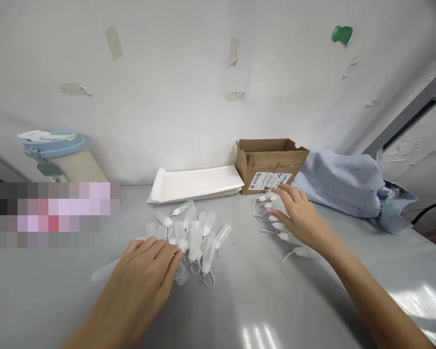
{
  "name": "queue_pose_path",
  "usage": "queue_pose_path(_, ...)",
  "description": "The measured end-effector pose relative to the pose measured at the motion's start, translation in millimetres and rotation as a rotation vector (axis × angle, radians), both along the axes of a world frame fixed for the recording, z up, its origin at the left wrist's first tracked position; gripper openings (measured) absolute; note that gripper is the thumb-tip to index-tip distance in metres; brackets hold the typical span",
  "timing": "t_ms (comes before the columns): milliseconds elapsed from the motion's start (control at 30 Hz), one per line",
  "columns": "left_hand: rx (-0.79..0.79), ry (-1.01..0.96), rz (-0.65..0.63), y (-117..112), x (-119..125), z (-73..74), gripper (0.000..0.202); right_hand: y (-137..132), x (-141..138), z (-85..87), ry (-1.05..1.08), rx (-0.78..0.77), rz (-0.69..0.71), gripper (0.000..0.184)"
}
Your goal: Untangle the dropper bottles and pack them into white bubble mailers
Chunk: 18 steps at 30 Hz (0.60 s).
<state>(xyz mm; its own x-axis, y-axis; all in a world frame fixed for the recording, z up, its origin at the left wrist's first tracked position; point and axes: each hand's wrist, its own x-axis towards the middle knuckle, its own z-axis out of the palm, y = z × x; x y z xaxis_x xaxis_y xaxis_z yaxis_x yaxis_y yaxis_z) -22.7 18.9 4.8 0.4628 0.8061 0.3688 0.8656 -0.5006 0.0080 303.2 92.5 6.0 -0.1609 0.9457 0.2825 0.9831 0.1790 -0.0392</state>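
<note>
Bottles point(195, 241) in heap point(208, 254) and row point(284, 236);
left hand point(145, 269) at heap, fingers together, cannot tell if pinching; right hand point(303, 215) over row, thumb spread from fingers

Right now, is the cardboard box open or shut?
Open: the cardboard box shows inner walls through its uncovered top. Its floor is hidden.

Table: smooth grey top point(236, 295), glossy at the near edge
Left of centre: loose heap of translucent bottles point(195, 240), lying at mixed angles
Right of centre: a column of similar bottles point(283, 236), lying side by side
Far edge: white flat stack point(199, 185), just beside an open cardboard box point(276, 162)
Far right: speckled blue cloth point(337, 184), bunched up near the box
</note>
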Motion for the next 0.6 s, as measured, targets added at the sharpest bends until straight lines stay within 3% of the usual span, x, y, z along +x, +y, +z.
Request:
queue_pose_path(233,-0.075,-0.04,0.033,-0.2,4.3,3.1,0.033,16.0,8.9,-19.2,-0.035,-0.027,-0.052,0.045)
queue_pose_path(600,-0.1,-0.073,0.028,-0.6,5.7,3.9,0.035,38.9,35.5,-33.4,-0.108,-0.061,-0.054,0.038)
